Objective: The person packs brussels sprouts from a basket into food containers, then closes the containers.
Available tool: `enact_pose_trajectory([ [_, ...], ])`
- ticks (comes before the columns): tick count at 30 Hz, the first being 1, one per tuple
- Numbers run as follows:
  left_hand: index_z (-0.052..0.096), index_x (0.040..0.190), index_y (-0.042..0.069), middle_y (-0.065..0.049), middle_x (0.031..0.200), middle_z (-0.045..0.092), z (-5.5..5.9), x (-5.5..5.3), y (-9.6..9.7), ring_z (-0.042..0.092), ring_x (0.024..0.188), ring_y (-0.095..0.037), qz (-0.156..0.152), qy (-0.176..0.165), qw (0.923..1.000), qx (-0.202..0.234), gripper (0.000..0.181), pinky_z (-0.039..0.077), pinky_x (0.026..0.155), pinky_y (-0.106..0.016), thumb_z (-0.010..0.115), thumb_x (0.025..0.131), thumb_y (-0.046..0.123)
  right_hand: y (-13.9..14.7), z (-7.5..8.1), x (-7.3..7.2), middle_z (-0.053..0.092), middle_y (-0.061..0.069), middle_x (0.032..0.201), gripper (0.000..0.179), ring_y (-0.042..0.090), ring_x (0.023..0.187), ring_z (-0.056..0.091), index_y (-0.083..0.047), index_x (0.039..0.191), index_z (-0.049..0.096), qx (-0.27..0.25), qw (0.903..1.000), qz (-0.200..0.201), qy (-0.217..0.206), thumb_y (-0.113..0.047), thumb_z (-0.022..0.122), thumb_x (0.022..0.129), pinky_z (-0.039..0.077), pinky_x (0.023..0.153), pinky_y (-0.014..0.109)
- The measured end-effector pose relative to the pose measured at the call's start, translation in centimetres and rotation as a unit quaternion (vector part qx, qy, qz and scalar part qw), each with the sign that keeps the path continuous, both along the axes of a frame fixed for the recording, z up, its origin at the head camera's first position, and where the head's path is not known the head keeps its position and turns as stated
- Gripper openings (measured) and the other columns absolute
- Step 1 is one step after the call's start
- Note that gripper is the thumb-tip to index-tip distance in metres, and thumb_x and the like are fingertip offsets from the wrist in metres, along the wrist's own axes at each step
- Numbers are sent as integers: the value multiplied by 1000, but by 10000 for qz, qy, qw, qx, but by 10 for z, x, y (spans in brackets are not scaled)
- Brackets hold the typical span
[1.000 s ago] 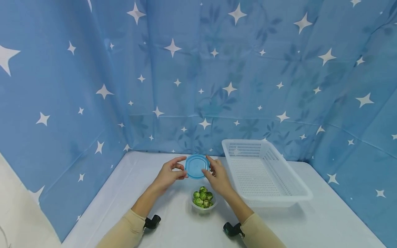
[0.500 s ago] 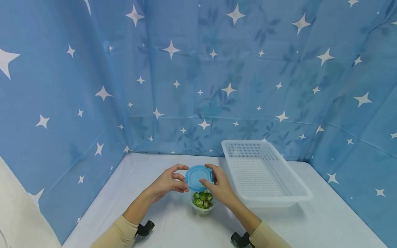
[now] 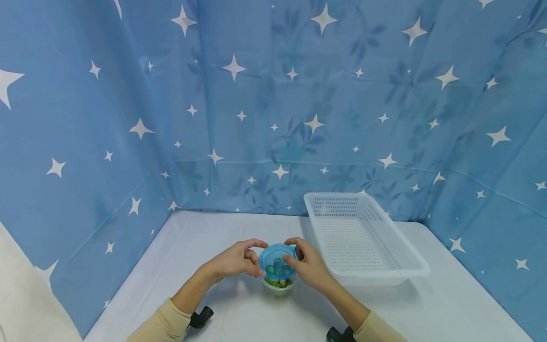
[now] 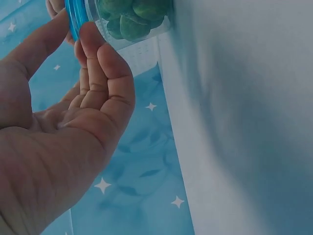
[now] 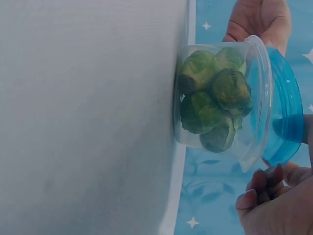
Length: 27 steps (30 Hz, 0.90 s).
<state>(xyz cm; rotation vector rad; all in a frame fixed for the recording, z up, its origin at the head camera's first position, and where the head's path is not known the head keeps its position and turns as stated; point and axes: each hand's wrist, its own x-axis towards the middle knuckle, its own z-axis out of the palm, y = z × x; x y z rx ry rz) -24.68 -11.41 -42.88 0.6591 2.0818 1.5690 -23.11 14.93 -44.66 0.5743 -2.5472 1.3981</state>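
Observation:
A translucent blue lid [image 3: 278,259] is held by its edges between both hands, over a small clear tub [image 5: 264,98]. The tub stands upright on the table, filled with several Brussels sprouts [image 5: 215,98]. In the right wrist view the lid [image 5: 288,103] sits right at the tub's rim, slightly tilted. The left hand [image 3: 232,261] pinches the lid's left edge; its thumb and fingers [image 4: 93,41] reach that edge in the left wrist view. On the other side the right hand [image 3: 314,268] grips the lid's right edge, thumb across the top.
A large white perforated basket [image 3: 410,274] stands at the right on the white table [image 3: 205,228]. Blue star-printed curtains [image 3: 256,95] hang behind the table and along both sides. Dark wrist camera mounts [image 3: 201,317] sit under the forearms.
Both hands have brought the lid down and toward the person, from behind the tub to over it. The lid now covers most of the sprouts in the head view. Tub and basket stay put.

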Motion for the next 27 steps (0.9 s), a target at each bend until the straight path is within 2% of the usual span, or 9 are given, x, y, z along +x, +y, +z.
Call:
enact_pose_trajectory([
  [2,49,150,13,-5,83,68,0,0,1,66,80,-23,-27,-21,10000,-31,73,54,85,-36,84,86,13,0,0,0,42,-2,71,29,7,61,38,-15,124,67,51,10000,-54,-53,-16,75,96,36,57,23],
  [4,49,150,12,-5,82,68,1,1,2,65,79,-19,-31,-34,10000,-65,73,54,85,-36,83,85,12,0,-1,-1,42,-2,71,28,7,62,38,-16,121,67,123,9999,-97,-64,-16,76,95,35,57,23],
  [12,51,149,11,-5,82,68,3,4,0,64,76,-21,-79,-33,9997,-238,72,54,82,-36,82,85,10,2,-3,-1,43,-3,69,23,7,61,42,-17,114,64,403,9990,-65,-180,-20,76,94,36,54,21],
  [17,50,150,9,-5,82,67,2,3,0,62,75,-19,-157,-8,9993,-326,73,53,80,-34,82,84,10,4,-8,-3,41,-5,64,18,5,56,39,-17,108,64,612,9981,-55,-59,-20,75,95,34,51,21],
  [20,50,150,9,-5,82,67,3,4,1,60,72,-18,-155,28,9992,-377,73,53,79,-35,83,84,11,5,-11,-4,41,-6,63,16,4,54,38,-18,107,64,718,9973,-44,125,-19,74,95,34,49,21],
  [23,51,149,8,-6,81,66,4,5,2,57,69,-16,-141,130,9989,-425,73,53,75,-37,84,85,12,5,-13,-5,41,-8,61,14,3,54,38,-19,105,64,1046,9932,-124,495,-19,72,95,33,49,20],
  [27,54,147,10,-7,86,59,5,6,3,54,71,-17,-120,251,9979,-582,71,51,69,-37,87,85,16,4,-14,-5,45,-9,68,12,4,62,41,-19,102,65,1623,9791,-262,1200,-18,72,93,38,54,21],
])
